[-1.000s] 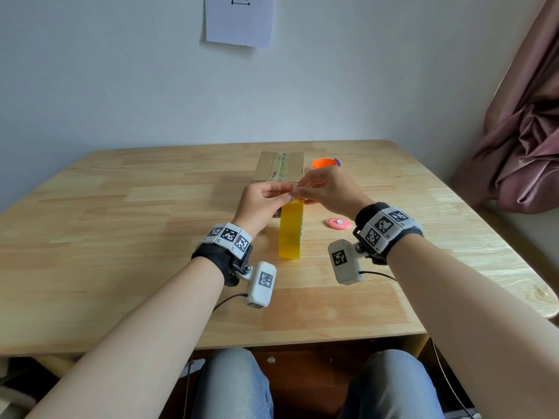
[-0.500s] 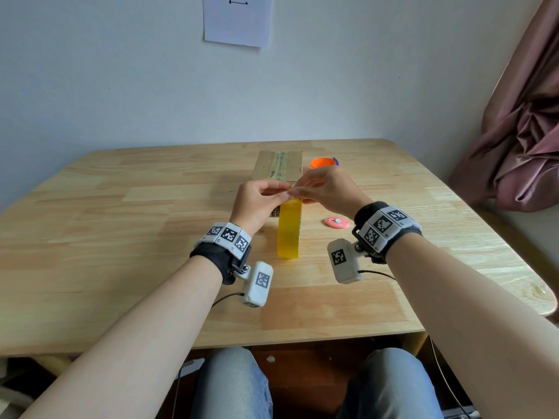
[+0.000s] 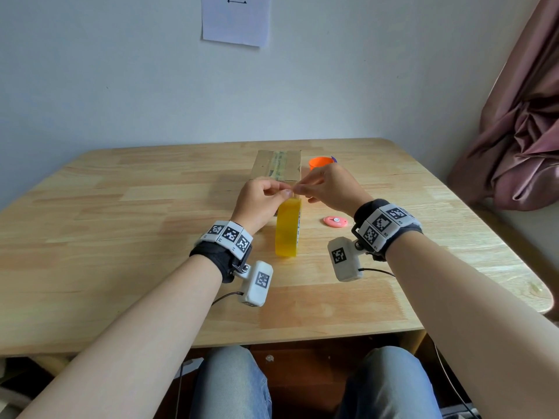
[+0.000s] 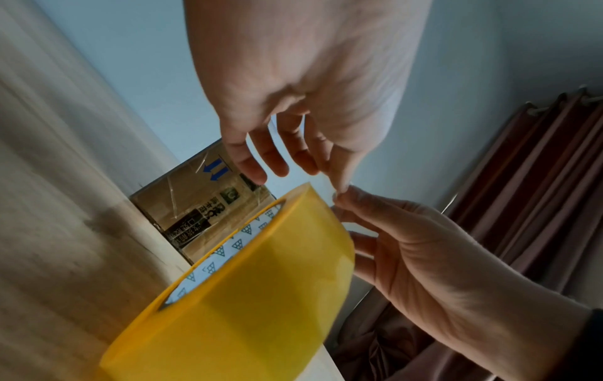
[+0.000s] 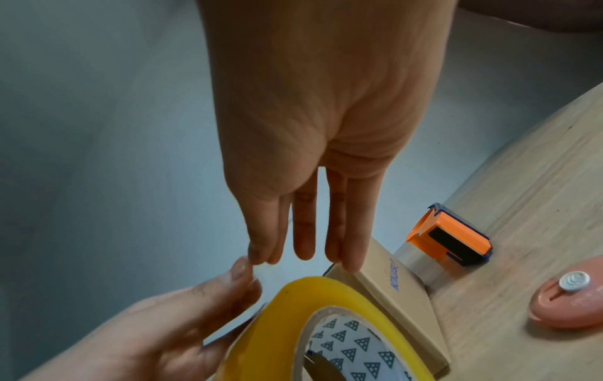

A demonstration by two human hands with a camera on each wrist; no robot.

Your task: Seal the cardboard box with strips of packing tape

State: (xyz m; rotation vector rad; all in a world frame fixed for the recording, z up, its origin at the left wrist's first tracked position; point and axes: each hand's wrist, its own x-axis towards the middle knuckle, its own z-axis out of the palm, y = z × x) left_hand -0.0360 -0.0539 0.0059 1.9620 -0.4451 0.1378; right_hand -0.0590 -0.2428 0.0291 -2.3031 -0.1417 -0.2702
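At the top of the yellow tape roll (image 3: 288, 228) the two hands meet: the right hand (image 3: 328, 189) pinches the thin, clear free end of the tape between thumb and forefinger, with the other fingers hanging straight, so its grip is closed only on that small tab. The left hand (image 3: 260, 201) has its thumb and forefinger tip together right beside this pinch; in the left wrist view its fingertips (image 4: 339, 185) seem to touch the same tab, but I cannot tell for sure if they hold it or only steady it, and the other fingers are loosely curved and hold nothing. The roll stands on its edge on the desk (image 3: 121, 237), directly under the hands, probably so that the strip can be pulled off upward while the roll stays in place. Just behind the roll lies the cardboard box (image 3: 276, 164), with a tape strip already along its top seam; it is close, so the new strip has a short way to go. To the right of the box is an orange tape dispenser (image 3: 320, 161), and nearer a small pink cutter (image 3: 335, 221), within reach of the right hand, I think for cutting the strip later.
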